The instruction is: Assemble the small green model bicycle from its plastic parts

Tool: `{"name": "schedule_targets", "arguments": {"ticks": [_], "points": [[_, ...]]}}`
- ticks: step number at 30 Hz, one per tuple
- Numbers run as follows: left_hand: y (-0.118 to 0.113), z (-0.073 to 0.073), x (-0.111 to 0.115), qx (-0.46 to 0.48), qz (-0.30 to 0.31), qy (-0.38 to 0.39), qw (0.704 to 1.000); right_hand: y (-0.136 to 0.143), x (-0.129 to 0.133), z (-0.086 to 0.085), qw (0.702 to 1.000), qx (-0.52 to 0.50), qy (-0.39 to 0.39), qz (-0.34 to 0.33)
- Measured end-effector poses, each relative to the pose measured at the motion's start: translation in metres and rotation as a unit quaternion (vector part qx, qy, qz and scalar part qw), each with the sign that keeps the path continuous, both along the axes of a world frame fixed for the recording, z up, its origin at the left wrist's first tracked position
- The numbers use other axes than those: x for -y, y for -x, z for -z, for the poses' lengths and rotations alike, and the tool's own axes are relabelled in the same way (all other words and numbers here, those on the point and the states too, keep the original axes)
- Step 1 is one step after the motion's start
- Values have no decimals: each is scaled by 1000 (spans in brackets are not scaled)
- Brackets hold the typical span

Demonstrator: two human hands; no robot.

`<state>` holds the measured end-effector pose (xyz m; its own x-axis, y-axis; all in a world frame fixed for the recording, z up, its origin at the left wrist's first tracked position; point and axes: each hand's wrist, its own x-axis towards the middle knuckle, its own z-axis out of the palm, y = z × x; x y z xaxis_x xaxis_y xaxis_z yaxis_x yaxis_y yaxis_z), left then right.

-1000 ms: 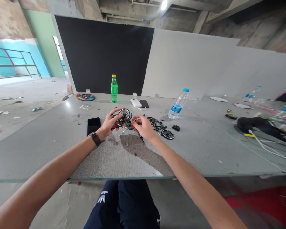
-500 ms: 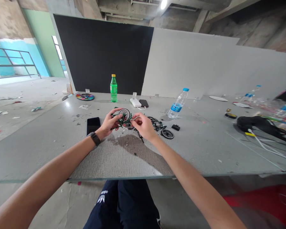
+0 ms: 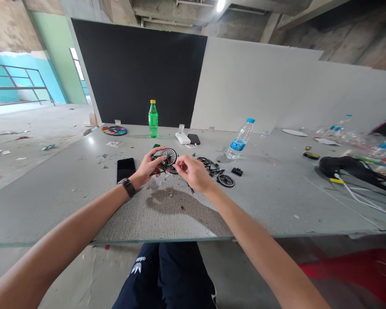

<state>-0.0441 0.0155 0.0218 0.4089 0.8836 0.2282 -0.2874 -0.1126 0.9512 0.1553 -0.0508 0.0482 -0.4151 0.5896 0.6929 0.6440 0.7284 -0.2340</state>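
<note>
A small green model bicycle (image 3: 169, 157), its spoked wheel turned up toward me, is held above the table. My left hand (image 3: 149, 165) grips it from the left, thumb and fingers closed on the frame beside the wheel. At the wheel's right edge my right hand (image 3: 190, 169) has thumb and forefinger pinched together; whatever lies between the fingertips is too small or hidden to name. On the table just beyond that hand lies a second, dark model bicycle (image 3: 212, 168) with a loose-looking wheel (image 3: 226, 180) at its near end. A small black block (image 3: 237, 171) is beside it.
A dark phone (image 3: 125, 168) lies left of my hands. Behind stand a green bottle (image 3: 153, 119), a white power bank (image 3: 182, 138) and a water bottle (image 3: 240, 139). Black tape (image 3: 311, 156) and cables (image 3: 360, 197) are at the right. The glass edge (image 3: 167, 241) runs near my knees.
My right hand's fingers have curled in more and shifted slightly at the wheel's edge. The model bicycle stays in my left hand, almost unmoved.
</note>
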Motion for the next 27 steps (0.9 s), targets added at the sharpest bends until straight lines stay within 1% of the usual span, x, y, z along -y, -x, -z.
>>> {"name": "schedule_targets", "arguments": {"ticks": [4, 10, 15, 18, 22, 24, 27], "points": [[-1, -2, 3, -15, -7, -9, 1000, 1, 1, 1, 998, 51, -34, -9], [-4, -7, 8, -31, -16, -16, 999, 3, 6, -3, 992, 120, -34, -1], [-5, -9, 11, -48, -14, -16, 999, 6, 7, -4, 987, 153, -48, -17], [-5, -9, 12, -46, -10, -15, 999, 6, 4, 1, 993, 106, -48, -21], [-4, -8, 9, -30, -11, -9, 999, 5, -1, 6, 999, -32, -5, 8], [-4, -7, 7, -23, -9, -10, 1000, 4, -2, 6, 994, -98, 34, 19], [-3, -5, 4, -11, -10, -10, 1000, 6, -5, 7, 978, -187, 85, 29]]}}
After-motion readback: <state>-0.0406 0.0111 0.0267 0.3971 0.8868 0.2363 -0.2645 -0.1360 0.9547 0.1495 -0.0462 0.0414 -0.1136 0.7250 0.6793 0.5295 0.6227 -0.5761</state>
